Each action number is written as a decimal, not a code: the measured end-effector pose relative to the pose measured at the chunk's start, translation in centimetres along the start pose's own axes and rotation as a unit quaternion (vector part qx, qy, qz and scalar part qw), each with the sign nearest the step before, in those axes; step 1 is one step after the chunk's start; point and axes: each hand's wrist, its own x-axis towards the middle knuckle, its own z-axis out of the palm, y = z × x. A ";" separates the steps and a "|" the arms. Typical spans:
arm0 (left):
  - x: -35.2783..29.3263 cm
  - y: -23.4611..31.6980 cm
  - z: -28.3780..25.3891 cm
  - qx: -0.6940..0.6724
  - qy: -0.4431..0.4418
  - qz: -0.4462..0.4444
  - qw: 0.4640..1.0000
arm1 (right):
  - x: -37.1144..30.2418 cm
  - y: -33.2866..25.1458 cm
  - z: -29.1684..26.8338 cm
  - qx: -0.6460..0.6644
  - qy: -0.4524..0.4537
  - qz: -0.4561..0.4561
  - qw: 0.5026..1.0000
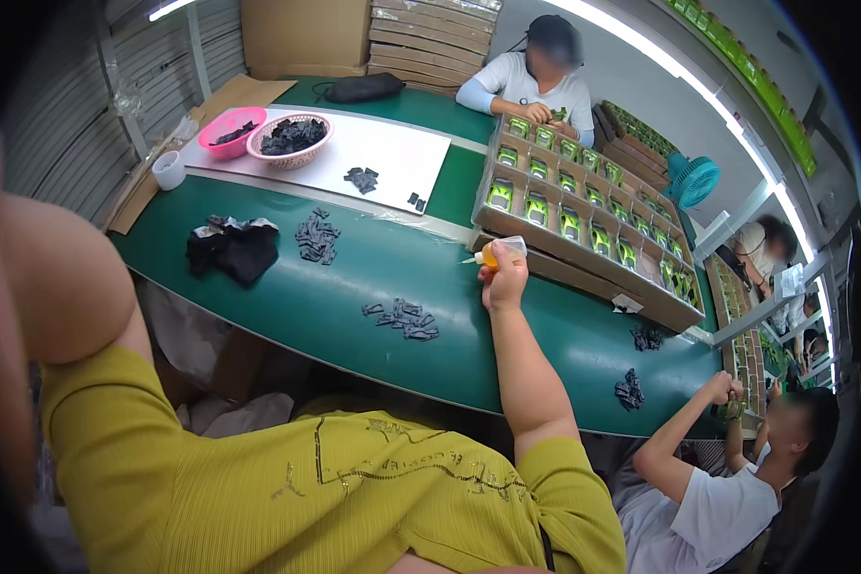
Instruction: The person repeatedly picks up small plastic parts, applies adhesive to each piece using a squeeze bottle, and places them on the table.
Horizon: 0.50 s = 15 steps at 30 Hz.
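My right hand (501, 285) is closed around a small clear squeeze bottle (510, 251) with amber liquid inside. The bottle lies tilted, its thin nozzle pointing left over the green table (287, 316). Raised close at the left edge is my left arm (62, 277); its hand is out of the picture. Left of the bottle, a loose pile of small black pieces (407, 319) lies on the table. Farther left are a second pile of black pieces (318, 237) and a crumpled black cloth or bag (234, 251).
A white board (383, 143) bears a pink bowl (230, 129) and a pink basket (292, 142) of black pieces. A white cup (168, 170) stands left. A divided carton (584, 258) of green-and-black items fills the right. Co-workers sit across (536, 86) and at right (737, 497).
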 end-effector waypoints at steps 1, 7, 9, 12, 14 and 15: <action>0.3 -0.7 -0.3 -0.003 0.002 0.003 1.000 | 0.9 -0.4 0.4 -0.004 0.003 -0.005 1.000; -1.4 -4.0 3.6 -0.061 -0.008 -0.046 0.997 | 0.9 -0.3 -0.1 0.036 -0.005 0.004 0.999; -1.7 -5.2 4.4 -0.071 -0.007 -0.054 0.996 | 1.3 -0.5 1.1 0.069 0.017 -0.002 0.997; -1.1 -6.5 5.1 -0.073 -0.012 -0.050 0.996 | 0.4 -1.1 -0.3 0.032 0.032 0.000 0.999; -0.2 -7.1 5.4 -0.072 -0.015 -0.040 0.996 | 0.5 -0.4 0.0 0.033 0.029 0.011 0.999; 0.3 -7.4 5.5 -0.070 -0.015 -0.034 0.997 | 0.4 -0.2 0.1 0.036 0.029 0.009 0.999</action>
